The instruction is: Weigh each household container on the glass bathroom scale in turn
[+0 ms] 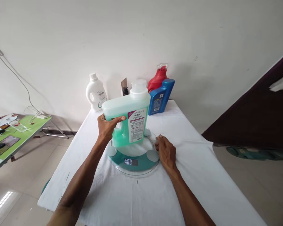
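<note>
Here, green bottle in left hand

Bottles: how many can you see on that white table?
4. A green bottle in the left hand over the scale; white bottle, red bottle and blue bottle by the wall. More may hide behind.

Jug apparently resting on scale, three bottles behind on table

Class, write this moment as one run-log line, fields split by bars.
left hand: grips green detergent bottle over round glass scale | right hand: rests at scale's edge | behind: white bottle, blue bottle
</note>
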The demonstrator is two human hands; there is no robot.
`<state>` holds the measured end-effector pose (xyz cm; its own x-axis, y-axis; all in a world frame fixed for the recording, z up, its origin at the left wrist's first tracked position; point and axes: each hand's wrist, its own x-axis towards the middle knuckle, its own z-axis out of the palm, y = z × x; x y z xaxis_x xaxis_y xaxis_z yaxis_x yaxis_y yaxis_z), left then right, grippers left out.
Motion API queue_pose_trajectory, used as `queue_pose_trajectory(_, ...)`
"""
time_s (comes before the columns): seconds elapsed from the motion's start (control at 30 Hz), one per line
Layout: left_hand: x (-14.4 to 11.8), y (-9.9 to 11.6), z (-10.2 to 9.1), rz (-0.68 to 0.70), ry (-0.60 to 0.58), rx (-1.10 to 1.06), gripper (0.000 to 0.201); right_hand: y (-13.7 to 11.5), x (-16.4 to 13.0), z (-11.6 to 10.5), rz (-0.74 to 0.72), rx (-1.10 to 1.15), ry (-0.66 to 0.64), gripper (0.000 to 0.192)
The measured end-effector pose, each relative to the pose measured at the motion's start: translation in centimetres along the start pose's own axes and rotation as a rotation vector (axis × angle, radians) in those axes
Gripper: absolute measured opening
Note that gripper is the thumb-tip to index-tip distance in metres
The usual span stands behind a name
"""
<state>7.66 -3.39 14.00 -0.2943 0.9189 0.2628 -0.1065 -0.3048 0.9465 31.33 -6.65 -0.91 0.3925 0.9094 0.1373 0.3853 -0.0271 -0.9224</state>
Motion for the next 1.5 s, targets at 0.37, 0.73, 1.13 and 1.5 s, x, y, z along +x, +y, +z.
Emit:
queue_pose_trajectory(0.37, -0.5, -0.8, 0.6, -0.01, -0.042, 0.011, 0.061, 0.1, 0.0, -0.2, 0.021, -0.032, -0.016, 0.085)
queue_pose_trajectory(0.73, 2.4, -7.3, -7.5, 0.103, -0.222, 0.072, 0.091, 0.5, -0.1, -0.3, 0.019, -0.045, -0.028, 0.084)
queue_pose_trajectory(1.13, 0.7, -14.2, -10.0, -0.068, -0.2, 0.214, 0.086, 0.5, 0.1, -0.3, 0.019, -0.082, -0.017, 0.084)
queue_pose_trajectory(1.5, 0.6, -14.2, -9.8, -0.051, -0.202, 0.243, 0.083, 0.6, 0.1, -0.2, 0.016, -0.097, -0.007, 0.085)
